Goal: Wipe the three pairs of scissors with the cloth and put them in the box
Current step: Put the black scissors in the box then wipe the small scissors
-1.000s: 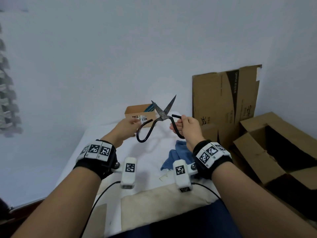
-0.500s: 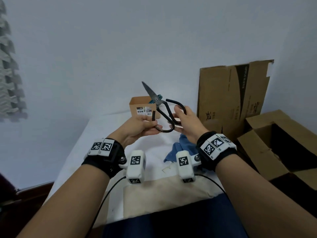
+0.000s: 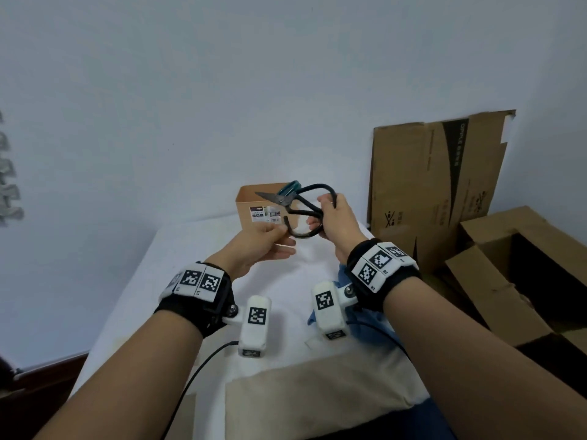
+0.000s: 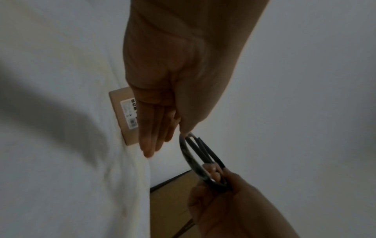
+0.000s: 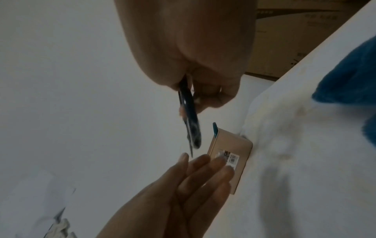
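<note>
The right hand's fingers (image 3: 320, 201) are curled round the black scissors' (image 3: 305, 206) handle loops; the left fingers (image 3: 279, 246), straight, touch the lower loop, blades aimed at the box (image 3: 251, 198) beyond, likely for dropping in.

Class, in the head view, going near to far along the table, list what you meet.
blue cloth → left hand → black scissors, gripped by the right hand → small cardboard box
</note>
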Available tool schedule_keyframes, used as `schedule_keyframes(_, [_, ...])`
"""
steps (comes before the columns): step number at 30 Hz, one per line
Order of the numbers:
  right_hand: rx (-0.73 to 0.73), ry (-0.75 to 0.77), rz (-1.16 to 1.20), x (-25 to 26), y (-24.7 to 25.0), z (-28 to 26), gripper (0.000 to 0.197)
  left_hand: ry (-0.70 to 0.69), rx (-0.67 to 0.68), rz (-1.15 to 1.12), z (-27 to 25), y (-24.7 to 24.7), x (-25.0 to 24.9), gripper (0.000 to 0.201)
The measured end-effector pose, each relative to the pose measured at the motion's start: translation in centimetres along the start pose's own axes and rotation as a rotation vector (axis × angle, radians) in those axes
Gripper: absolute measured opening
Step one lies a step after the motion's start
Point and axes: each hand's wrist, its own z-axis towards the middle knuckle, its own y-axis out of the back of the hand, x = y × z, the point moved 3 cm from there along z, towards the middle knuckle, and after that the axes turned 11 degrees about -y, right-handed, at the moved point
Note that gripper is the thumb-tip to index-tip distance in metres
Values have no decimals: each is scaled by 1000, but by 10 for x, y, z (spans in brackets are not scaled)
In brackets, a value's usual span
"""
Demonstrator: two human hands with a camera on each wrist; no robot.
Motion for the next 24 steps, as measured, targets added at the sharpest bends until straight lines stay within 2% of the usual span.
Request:
schedule_keyframes(4, [-158, 30, 33, 10, -2, 32, 16, -90, -63, 660, 33, 33, 2, 28])
schedule_keyframes(6, [-186, 53, 17, 19, -7, 47, 19, -109, -52, 857, 51, 47, 5, 32])
schedule_keyframes(10, [-204, 74, -11, 30, -26, 82, 19, -196, -108, 998, 89, 67, 7, 36])
schedule_keyframes(16, [-121, 2, -142, 35, -59, 125, 25, -128, 79, 1219, 124, 76, 28, 48])
schedule_keyframes(22, [-61, -50, -267, 29, -83, 159, 37, -154, 111, 1407, 133, 86, 33, 48])
schedule_keyframes(24, [-47, -89, -234, 28, -88, 162, 50, -154, 122, 1427, 136, 89, 33, 47])
